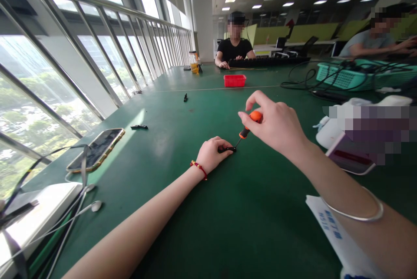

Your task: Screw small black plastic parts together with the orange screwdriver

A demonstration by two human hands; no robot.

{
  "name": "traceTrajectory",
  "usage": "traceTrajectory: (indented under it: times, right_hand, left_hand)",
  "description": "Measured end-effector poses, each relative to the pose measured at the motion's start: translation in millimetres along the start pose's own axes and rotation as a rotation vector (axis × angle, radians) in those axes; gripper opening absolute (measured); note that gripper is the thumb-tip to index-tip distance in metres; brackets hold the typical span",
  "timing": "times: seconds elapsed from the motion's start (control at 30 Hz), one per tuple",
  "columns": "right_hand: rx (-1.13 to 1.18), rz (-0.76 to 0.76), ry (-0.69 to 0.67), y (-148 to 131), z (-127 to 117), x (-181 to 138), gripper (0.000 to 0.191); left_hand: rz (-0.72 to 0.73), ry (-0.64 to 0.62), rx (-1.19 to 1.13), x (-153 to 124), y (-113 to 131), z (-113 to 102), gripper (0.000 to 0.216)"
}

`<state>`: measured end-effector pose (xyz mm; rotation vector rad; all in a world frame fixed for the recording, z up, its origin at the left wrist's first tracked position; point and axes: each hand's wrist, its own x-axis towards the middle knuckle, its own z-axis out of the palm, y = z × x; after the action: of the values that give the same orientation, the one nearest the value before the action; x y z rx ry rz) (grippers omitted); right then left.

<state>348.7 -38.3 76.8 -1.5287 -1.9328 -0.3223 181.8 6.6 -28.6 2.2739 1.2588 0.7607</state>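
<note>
My left hand point(212, 154) rests on the green table, its fingers closed on a small black part point(227, 149) that lies against the tabletop. Above it my right hand point(276, 125) has its thumb and fingers around the orange end of a screwdriver point(244, 132) with an orange and black handle. The screwdriver leans, and its thin metal shaft runs down to the right end of the black part. Whether the tip sits in a screw is too small to make out.
Small black pieces point(139, 127) lie on the table point(169, 188) to the left. A phone point(97, 149), earphones point(95, 206) and a white box are at the left edge. Farther off stand a red tray point(234, 81), a teal basket point(345, 77) with cables, and a person point(235, 47) seated opposite.
</note>
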Motion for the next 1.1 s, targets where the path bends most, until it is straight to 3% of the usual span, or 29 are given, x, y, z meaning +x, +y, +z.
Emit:
traceTrajectory:
  times: [0.27,0.37,0.47,0.57,0.67,0.8,0.9,1.1]
  right_hand:
    - [0.09,-0.092,0.037,1.7,1.8,1.7,0.027]
    - [0.064,-0.07,0.03,2.9,2.6,1.6,0.015]
    - [0.014,-0.03,0.04,3.6,3.6,1.3,0.02]
    - [0.033,-0.082,0.056,3.3,3.6,1.8,0.015]
    - [0.081,-0.133,0.054,3.5,2.1,2.9,0.025]
    - [-0.012,-0.039,0.045,5.6,0.4,3.3,0.015]
    - [-0.081,0.015,0.058,5.5,1.0,2.8,0.025]
    - [0.054,-0.128,0.073,0.7,-0.3,1.1,0.018]
  left_hand:
    - [-0.002,-0.003,0.032,0.2,1.6,-0.3,0.015]
    - [-0.004,0.001,0.032,0.0,1.7,0.1,0.015]
    - [0.0,0.013,0.032,-0.4,1.3,0.7,0.015]
    - [0.001,0.025,0.035,-0.6,0.7,1.4,0.016]
    - [-0.007,0.042,0.027,-1.5,0.5,2.1,0.023]
    - [-0.002,0.067,-0.006,-4.5,1.7,2.6,0.022]
    - [-0.013,0.085,-0.003,-6.1,2.4,3.1,0.017]
    - [-0.027,0.085,0.002,-5.2,0.4,4.1,0.013]
